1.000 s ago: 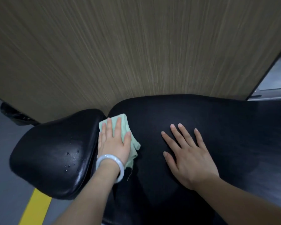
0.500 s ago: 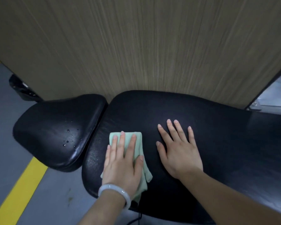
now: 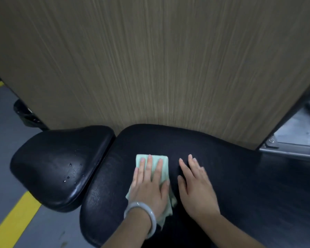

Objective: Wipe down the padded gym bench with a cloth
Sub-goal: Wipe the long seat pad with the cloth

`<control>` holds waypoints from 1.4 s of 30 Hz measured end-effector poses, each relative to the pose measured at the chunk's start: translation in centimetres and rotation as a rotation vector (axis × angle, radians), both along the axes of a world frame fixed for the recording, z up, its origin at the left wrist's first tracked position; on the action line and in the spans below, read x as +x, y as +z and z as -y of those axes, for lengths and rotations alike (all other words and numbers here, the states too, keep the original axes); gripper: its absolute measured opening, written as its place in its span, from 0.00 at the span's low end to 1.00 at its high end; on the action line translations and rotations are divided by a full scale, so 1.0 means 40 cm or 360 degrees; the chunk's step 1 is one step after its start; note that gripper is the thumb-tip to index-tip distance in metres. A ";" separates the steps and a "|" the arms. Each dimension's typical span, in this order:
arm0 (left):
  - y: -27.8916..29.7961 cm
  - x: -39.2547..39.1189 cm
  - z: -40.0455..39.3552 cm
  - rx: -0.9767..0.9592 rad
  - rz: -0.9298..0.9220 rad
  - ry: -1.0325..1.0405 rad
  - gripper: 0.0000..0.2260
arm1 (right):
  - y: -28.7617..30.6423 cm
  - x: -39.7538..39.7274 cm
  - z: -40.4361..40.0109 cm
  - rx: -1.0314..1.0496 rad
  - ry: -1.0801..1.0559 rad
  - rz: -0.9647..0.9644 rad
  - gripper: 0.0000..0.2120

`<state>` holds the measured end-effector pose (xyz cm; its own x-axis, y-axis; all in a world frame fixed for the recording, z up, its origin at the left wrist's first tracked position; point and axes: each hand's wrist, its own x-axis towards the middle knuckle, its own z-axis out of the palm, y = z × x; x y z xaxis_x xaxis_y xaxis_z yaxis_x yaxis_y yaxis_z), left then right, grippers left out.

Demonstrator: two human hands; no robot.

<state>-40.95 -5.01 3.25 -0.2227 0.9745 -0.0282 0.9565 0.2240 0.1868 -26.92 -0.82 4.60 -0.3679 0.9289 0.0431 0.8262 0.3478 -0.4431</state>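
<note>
pressing flat on the pale green cloth (image 3: 160, 162), the left hand (image 3: 149, 187) lies palm down with its fingers straight and slightly spread, pinning the folded cloth to the long black pad (image 3: 240, 176) of the bench. the cloth sits near the left end of that pad, its far edge showing beyond the fingertips and a rumpled corner poking out by the wrist. a pale bangle (image 3: 141, 214) circles the left wrist. just beside it, the right hand (image 3: 195, 187) rests palm down on the same pad, fingers straight and close together, holding nothing; the two hands are near each other but apart, with a dark strip of padding between them. to the left, across a narrow gap, sits the smaller black seat pad (image 3: 52, 167), glossy, with a few water drops (image 3: 70, 169) scattered on it. behind the bench rises a wood-grain panel (image 3: 150, 59). grey floor (image 3: 4, 136) shows at the left with a yellow line (image 3: 14, 219) running across the lower corner, and some metal framework (image 3: 293, 138) is visible at the right edge.
</note>
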 end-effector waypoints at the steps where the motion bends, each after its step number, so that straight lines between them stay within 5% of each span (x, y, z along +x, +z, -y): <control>1: -0.006 0.017 0.028 0.0006 0.0008 -0.0054 0.31 | 0.002 0.022 -0.007 0.0043 0.0005 0.0140 0.25; 5: -0.036 0.077 0.086 0.0088 -0.0038 -0.0260 0.29 | 0.005 0.139 -0.026 0.0075 -0.0154 0.0415 0.25; 13: -0.031 0.202 -0.106 0.0080 0.0014 -0.0263 0.27 | -0.030 0.250 -0.038 0.0004 -0.0264 0.0529 0.30; 19: 0.002 0.239 -0.198 0.0059 0.0105 -0.0389 0.36 | -0.042 0.257 -0.038 0.0086 -0.0256 0.0572 0.24; 22: -0.003 0.230 -0.153 0.0099 0.0001 -0.0359 0.30 | -0.043 0.266 -0.047 0.0103 -0.0273 0.0638 0.24; 28: -0.033 0.246 -0.011 0.0060 0.0061 -0.0565 0.31 | -0.043 0.288 -0.063 0.0007 -0.0302 0.0550 0.26; 32: -0.042 0.297 -0.107 0.0133 0.0004 -0.0456 0.26 | -0.050 0.301 -0.063 0.0053 -0.0302 0.0444 0.34; 37: -0.015 0.350 -0.222 0.0013 0.0151 -0.0447 0.35 | -0.017 0.315 -0.058 -0.0063 -0.0425 0.0412 0.40; 42: -0.021 0.316 -0.127 0.0144 0.0072 -0.0465 0.26 | -0.010 0.322 -0.059 -0.0003 -0.0377 0.0409 0.38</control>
<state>-28.29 0.05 2.42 0.0670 0.9961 0.0581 0.9682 -0.0790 0.2374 -14.04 1.52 4.20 -0.1408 0.9897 -0.0247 0.9686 0.1326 -0.2105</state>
